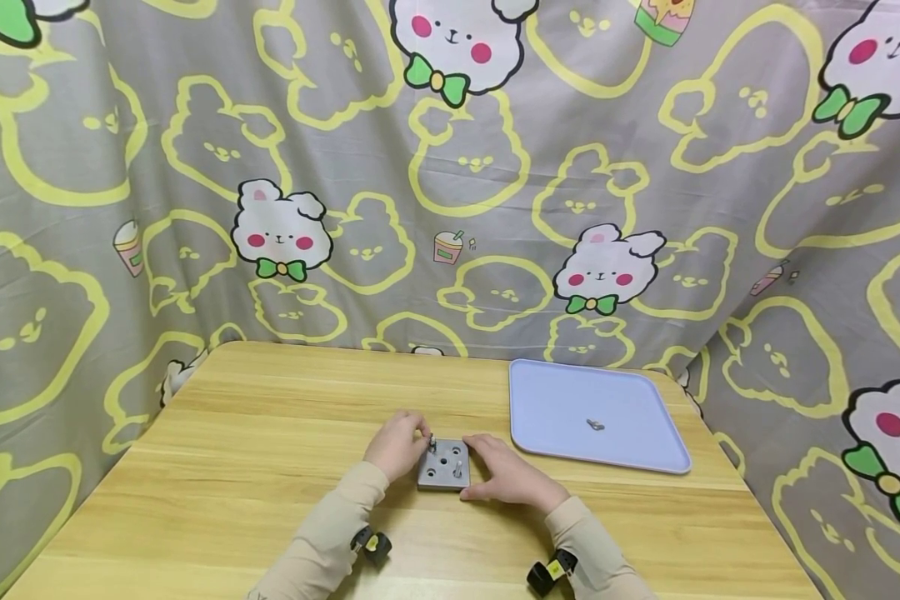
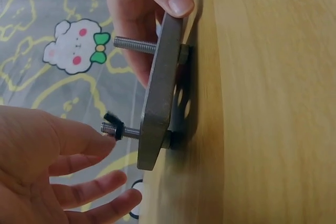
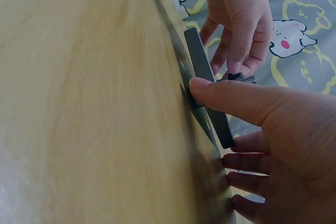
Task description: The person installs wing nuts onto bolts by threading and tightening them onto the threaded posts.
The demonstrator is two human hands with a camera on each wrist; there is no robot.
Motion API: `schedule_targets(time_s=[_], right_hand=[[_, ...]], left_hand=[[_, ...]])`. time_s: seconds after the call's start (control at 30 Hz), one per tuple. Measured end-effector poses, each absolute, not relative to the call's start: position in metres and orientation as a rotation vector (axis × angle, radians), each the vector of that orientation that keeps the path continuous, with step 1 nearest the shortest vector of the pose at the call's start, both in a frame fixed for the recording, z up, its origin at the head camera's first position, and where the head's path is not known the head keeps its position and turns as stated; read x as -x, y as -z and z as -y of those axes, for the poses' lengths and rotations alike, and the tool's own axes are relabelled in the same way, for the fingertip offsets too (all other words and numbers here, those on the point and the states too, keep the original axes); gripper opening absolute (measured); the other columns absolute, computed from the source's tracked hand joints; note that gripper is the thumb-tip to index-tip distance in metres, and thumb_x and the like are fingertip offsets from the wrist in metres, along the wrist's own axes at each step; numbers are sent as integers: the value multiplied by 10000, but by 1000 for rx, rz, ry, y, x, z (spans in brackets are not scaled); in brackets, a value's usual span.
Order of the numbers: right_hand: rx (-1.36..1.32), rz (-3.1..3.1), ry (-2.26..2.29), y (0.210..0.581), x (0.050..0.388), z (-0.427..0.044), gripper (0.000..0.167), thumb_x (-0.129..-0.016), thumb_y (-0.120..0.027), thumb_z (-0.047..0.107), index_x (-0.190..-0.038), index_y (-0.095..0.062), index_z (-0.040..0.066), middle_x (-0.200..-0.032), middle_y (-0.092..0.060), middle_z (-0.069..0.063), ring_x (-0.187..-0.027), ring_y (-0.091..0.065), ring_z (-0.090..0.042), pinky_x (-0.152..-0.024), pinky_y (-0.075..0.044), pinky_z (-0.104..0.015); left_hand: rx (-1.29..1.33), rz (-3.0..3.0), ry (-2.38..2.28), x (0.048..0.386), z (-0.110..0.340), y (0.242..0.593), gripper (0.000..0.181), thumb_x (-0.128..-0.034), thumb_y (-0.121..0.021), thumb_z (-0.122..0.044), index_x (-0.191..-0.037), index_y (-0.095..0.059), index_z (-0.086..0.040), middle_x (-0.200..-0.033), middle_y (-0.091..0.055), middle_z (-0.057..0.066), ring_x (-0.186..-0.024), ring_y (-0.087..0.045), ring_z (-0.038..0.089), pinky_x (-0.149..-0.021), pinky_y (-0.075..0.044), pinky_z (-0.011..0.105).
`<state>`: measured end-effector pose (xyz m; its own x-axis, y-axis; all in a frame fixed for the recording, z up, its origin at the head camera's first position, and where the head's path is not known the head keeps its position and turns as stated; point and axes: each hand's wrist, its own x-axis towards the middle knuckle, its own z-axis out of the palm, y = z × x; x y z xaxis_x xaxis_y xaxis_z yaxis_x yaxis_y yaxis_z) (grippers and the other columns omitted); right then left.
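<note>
A grey square metal plate (image 1: 444, 478) with several holes stands slightly raised off the wooden table, with bolt heads beneath it. Two threaded bolts stick up through it; the bare bolt (image 2: 135, 44) has no nut, and the other carries a dark wing nut (image 2: 115, 125) near its top. My left hand (image 1: 400, 447) pinches this wing nut at the plate's far left corner. From the right, my right hand (image 1: 512, 473) grips the plate by its edges, the thumb (image 3: 201, 83) on the near edge and other fingers towards the far side.
A light purple tray (image 1: 570, 392) lies at the back right of the wooden table (image 1: 270, 417). On it rest small metal pieces (image 1: 595, 425), probably wing nuts. Behind the table hangs a patterned grey curtain (image 1: 367, 158).
</note>
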<state>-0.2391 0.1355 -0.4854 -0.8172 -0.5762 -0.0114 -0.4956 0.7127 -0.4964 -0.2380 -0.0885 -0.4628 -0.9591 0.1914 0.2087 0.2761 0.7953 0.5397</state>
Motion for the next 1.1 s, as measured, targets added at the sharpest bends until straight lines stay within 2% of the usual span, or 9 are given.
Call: schedule_targets(time_s=[0.07,0.23,0.47,0.57,0.7,0.87,0.93,1.1], right_hand=[[868,-2752,727,485,239,-136,941,-766,-774,477,-1465,-365,-1,-1466,-456,-180,-1356,-437,-347,-1143,-358,-517],[873,-2749,730,486,239,-135,927,-772,-774,465,-1462,-369,-3,-1459,-464,-173,-1352,-441,-340,-1142,-360,-514],[885,-2756,723,485,239,-135,931,-767,-775,468,-1459,-372,-8,-1457,-466,-178,-1347,-446,-343,-1139,-364,-513],[885,-2755,723,486,239,-136,938,-765,-775,470,-1461,-368,-8,-1463,-459,-182,-1352,-440,-348,-1142,-360,-517],[882,-2752,725,486,238,-136,937,-768,-773,472,-1462,-366,-8,-1468,-453,-183,-1358,-434,-347,-1146,-354,-516],[884,-2751,728,485,238,-136,929,-774,-773,464,-1460,-368,-13,-1466,-456,-184,-1359,-435,-345,-1148,-352,-513],[882,-2752,727,484,238,-136,926,-774,-773,462,-1459,-369,-12,-1463,-459,-181,-1356,-438,-343,-1147,-355,-512],[873,-2752,733,484,238,-136,924,-774,-772,463,-1462,-369,-4,-1463,-458,-181,-1355,-436,-348,-1145,-355,-517]], left_hand=[[386,2865,905,238,88,462,98,-803,-702,-71,-850,-654,-141,-1082,-657,136,-962,-632,268,-850,-546,462],[426,2924,924,238,88,462,194,-765,-719,-111,-950,-676,-153,-1112,-638,133,-905,-598,238,-798,-541,464],[381,2890,904,240,89,466,123,-843,-683,-98,-954,-670,-149,-1135,-656,135,-1009,-643,294,-863,-545,477],[334,2873,870,241,89,466,71,-847,-689,-116,-873,-630,-146,-1070,-659,113,-858,-629,235,-744,-543,407],[320,2858,844,241,90,465,138,-854,-703,-150,-791,-580,-163,-998,-651,87,-718,-532,164,-634,-477,336],[380,2862,862,240,90,464,80,-817,-716,-113,-856,-659,-155,-1095,-661,131,-919,-639,256,-805,-553,439],[408,2885,878,240,90,463,127,-795,-717,-102,-909,-686,-150,-1135,-650,144,-991,-639,284,-858,-548,475],[438,2925,899,241,89,463,173,-793,-714,-116,-963,-695,-143,-1151,-639,126,-997,-624,262,-874,-541,475]])
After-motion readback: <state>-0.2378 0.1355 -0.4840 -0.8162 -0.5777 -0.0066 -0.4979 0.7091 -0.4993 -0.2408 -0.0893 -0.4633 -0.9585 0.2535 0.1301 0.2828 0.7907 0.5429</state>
